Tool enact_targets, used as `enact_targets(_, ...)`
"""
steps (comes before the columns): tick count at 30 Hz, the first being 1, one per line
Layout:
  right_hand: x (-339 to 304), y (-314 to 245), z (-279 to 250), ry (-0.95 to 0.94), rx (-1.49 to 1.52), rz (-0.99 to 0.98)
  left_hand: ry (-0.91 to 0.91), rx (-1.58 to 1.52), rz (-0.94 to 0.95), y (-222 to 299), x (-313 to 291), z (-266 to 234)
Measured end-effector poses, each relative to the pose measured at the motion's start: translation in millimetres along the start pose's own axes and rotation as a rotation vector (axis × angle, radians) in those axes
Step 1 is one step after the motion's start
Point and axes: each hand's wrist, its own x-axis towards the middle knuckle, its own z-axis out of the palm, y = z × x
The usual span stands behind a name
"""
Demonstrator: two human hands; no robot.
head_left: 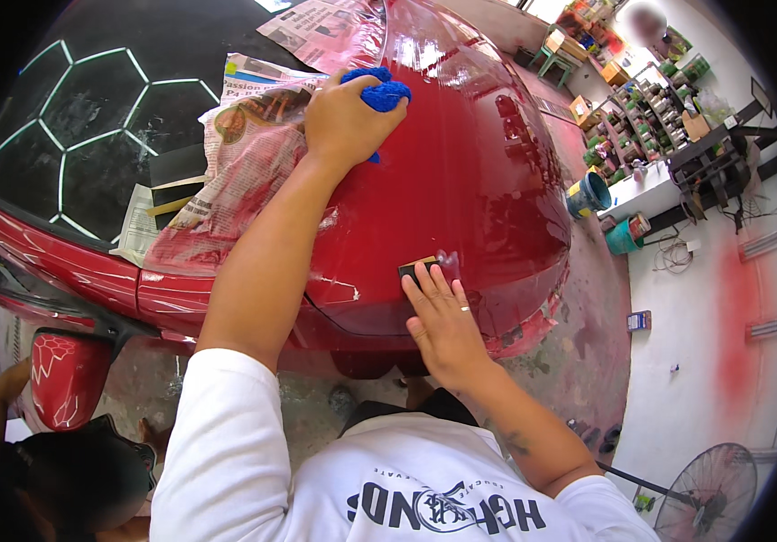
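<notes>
My left hand (pixel 343 122) is closed around a bunched blue cloth (pixel 386 92), resting on the red car hood (pixel 442 190) beside the newspaper masking (pixel 257 176). Lower on the same panel, near its front edge, my right hand (pixel 447 330) lies with fingers stretched forward. Under its fingertips is a small folded piece of black sandpaper (pixel 417 268) with a tan edge, pressed to the paint. A whitish smear shows just beyond it. Part of the sandpaper is hidden by the fingers.
A red side mirror (pixel 70 375) juts out at lower left, near another person's dark head (pixel 86 474). White hexagon lines mark the dark windshield (pixel 90 135). Blue bucket (pixel 589 193), teal bucket (pixel 623 237) and shelves of cans (pixel 655 108) stand right; a fan (pixel 709 497) is lower right.
</notes>
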Motion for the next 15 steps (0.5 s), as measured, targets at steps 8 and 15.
enact_targets(8,185,90,-6,0.149,-0.124,0.098,0.002,-0.034,-0.064,5,11,-6)
enact_targets(15,162,68,-8,0.094,-0.011,-0.013,0.056,-0.069,-0.033,-5,7,-8)
